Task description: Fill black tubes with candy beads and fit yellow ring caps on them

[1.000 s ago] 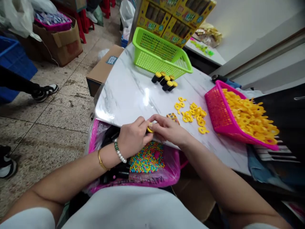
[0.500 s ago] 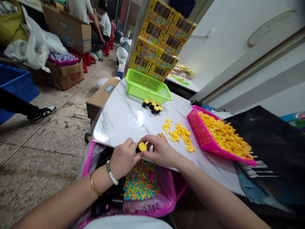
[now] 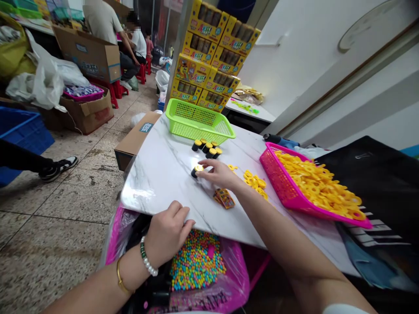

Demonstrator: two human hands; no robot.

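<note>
My right hand (image 3: 216,173) is closed on a small black bottle with a yellow cap (image 3: 197,169), held at the fingertips over the white table. Just beyond it stand several like black bottles with yellow caps (image 3: 207,147). My left hand (image 3: 168,233) is at the table's near edge with its fingers curled; whatever lies under them, if anything, is hidden. Below the edge, a pink plastic-lined bin (image 3: 240,272) holds many small coloured balls (image 3: 198,264) and black pieces. On the table, small printed packets (image 3: 224,198) lie near yellow ring-shaped pieces (image 3: 255,181), partly behind my right forearm.
A green basket (image 3: 193,130) stands at the table's far end, before stacked yellow boxes (image 3: 193,69). On the right, a pink basket (image 3: 278,189) is heaped with yellow ring pieces. A cardboard box (image 3: 131,144) stands left of the table. Other people sit farther back; someone's shoe (image 3: 59,168) shows left.
My right hand has carried the bottle forward, away from my left hand, towards the other bottles. My left hand has drawn back slightly. The printed packets now show more fully.
</note>
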